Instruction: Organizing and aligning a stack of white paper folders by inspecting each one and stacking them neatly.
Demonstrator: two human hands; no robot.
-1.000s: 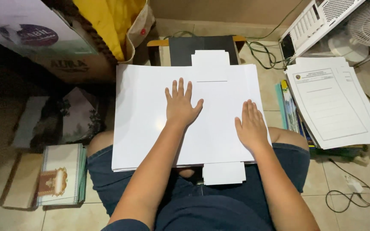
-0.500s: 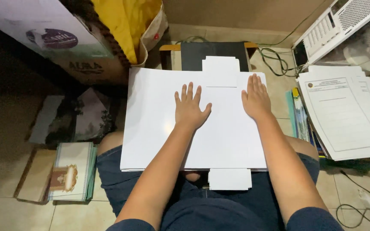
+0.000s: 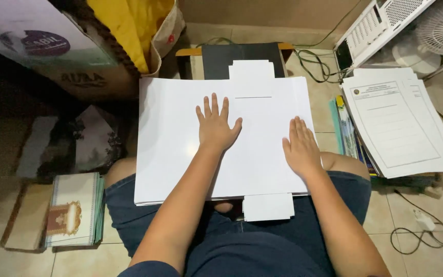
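- Since 0.5 s ago, right hand [image 3: 301, 149] is slid back down the white card sheet [image 3: 180, 138], from top edge to right-mid; left hand [image 3: 216, 127] is kept approx. where it was.
- Both hands are laid flat, fingers spread, palms down; nothing is gripped.
- Sheet is rested across the lap, tabs at top and bottom.
- Step judged: sheet is being smoothed/pressed flat; next, even pressure towards edges is likely needed.
- Right edge is close to paper stack [image 3: 401, 123]; left is crowded by cardboard box [image 3: 52, 51] and booklets [image 3: 73, 210]; little room is left.
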